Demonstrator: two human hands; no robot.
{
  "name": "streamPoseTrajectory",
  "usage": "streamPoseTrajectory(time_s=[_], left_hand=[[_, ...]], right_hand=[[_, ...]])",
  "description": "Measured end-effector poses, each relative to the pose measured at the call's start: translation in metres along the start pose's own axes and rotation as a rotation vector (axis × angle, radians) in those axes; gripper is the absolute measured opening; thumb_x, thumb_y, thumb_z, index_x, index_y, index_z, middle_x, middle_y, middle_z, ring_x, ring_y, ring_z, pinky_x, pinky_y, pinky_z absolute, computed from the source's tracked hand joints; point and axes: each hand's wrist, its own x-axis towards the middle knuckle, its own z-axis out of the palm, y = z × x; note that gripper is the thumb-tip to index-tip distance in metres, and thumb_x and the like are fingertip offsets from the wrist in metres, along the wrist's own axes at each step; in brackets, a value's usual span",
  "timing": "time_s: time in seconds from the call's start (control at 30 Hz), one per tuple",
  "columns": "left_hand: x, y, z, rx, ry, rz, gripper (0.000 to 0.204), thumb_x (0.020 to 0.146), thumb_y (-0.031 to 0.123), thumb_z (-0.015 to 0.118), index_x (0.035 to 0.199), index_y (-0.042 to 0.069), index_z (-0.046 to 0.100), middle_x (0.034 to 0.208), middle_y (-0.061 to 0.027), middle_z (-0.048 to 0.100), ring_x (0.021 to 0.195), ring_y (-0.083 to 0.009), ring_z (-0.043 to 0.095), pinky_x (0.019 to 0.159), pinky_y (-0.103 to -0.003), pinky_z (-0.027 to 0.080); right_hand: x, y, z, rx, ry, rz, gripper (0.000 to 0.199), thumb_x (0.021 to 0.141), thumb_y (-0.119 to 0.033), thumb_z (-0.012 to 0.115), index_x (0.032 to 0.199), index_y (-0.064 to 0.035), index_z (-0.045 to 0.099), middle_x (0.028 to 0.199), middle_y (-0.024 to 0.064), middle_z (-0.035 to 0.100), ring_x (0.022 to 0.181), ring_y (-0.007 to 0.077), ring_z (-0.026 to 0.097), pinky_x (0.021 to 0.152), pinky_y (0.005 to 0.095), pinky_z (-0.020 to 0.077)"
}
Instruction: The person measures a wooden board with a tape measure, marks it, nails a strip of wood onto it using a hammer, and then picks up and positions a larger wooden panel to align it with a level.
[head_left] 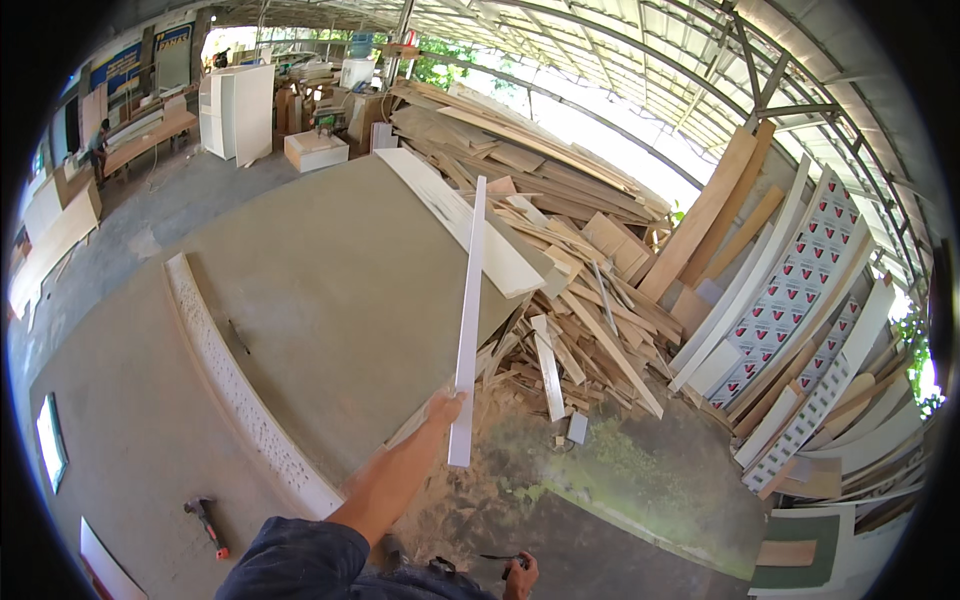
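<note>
My left hand (447,405) grips a long, narrow white strip of board (470,310) near its lower end. The strip stands out ahead of me, rising over the right side of a large grey-brown panel-topped surface (310,300). Low in the picture, close to my body, my right hand (521,577) is closed around a thin dark tool (497,557) whose kind I cannot make out. A wider white board (455,215) lies along the far right edge of the surface, behind the strip.
A speckled white strip (235,385) lies on the left, with a hammer (207,527) nearer me. Wood offcuts (600,310) pile up on the right. Long boards (790,290) lean at far right. A white cabinet (237,113) and a distant person (100,150) are at back left.
</note>
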Motion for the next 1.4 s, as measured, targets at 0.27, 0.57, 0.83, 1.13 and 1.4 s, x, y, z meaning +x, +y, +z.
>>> streamPoseTrajectory(time_s=[0.27, 0.57, 0.83, 1.13, 1.4], left_hand=[[-0.099, -0.03, -0.091, 0.237, 0.294, 0.403, 0.041, 0.076, 0.024, 0.069, 0.112, 0.004, 0.067, 0.119, -0.0218, 0.064, 0.113, -0.0401, 0.059, 0.1, -0.046, 0.046], [-0.288, -0.159, -0.325, 0.587, 1.279, -0.43, 0.064, 0.074, 0.023, 0.074, 0.128, -0.001, 0.05, 0.135, -0.0271, 0.044, 0.133, -0.0418, 0.034, 0.109, -0.055, 0.028], [-0.37, -0.25, -0.371, 0.54, 1.076, -0.649, 0.045, 0.086, 0.024, 0.067, 0.118, -0.005, 0.054, 0.123, -0.0229, 0.05, 0.12, -0.0377, 0.047, 0.101, -0.047, 0.04], [-0.394, -0.244, -0.356, 0.172, 1.346, -0.481, 0.033, 0.092, 0.022, 0.061, 0.106, -0.007, 0.056, 0.107, -0.027, 0.055, 0.105, -0.0407, 0.054, 0.09, -0.047, 0.044], [-0.394, -0.245, -0.313, -0.258, 1.373, -0.493, 0.055, 0.085, 0.045, 0.073, 0.094, -0.006, 0.053, 0.079, -0.0191, 0.061, 0.076, -0.0363, 0.063, 0.069, -0.046, 0.048]], right_hand=[[-0.007, -0.047, 0.04, 0.335, -0.51, 0.238, 0.013, 0.083, -0.009, 0.064, 0.091, 0.0003, 0.061, 0.076, 0.013, 0.062, 0.055, 0.0205, 0.059, 0.049, 0.0337, 0.0492], [-0.018, -0.081, 0.202, -0.094, -1.164, 0.035, 0.035, 0.093, -0.037, 0.064, 0.101, -0.0027, 0.066, 0.081, 0.0086, 0.068, 0.068, 0.0203, 0.066, 0.053, 0.0346, 0.0534], [-0.019, -0.095, 0.249, -0.131, -1.309, 0.084, 0.036, 0.084, -0.04, 0.074, 0.096, -0.0077, 0.064, 0.075, 0.0078, 0.064, 0.059, 0.0217, 0.064, 0.048, 0.0354, 0.0505], [-0.08, -0.158, 0.212, -0.085, -1.438, -0.5, 0.015, 0.083, -0.011, 0.075, 0.09, -0.001, 0.067, 0.074, -0.0011, 0.063, 0.065, 0.0055, 0.053, 0.059, 0.023, 0.0418], [-0.204, -0.187, 0.194, -0.133, -1.531, -1.223, 0.053, 0.069, -0.016, 0.079, 0.116, -0.0024, 0.059, 0.097, 0.0138, 0.064, 0.086, 0.0269, 0.065, 0.076, 0.0369, 0.0516]])
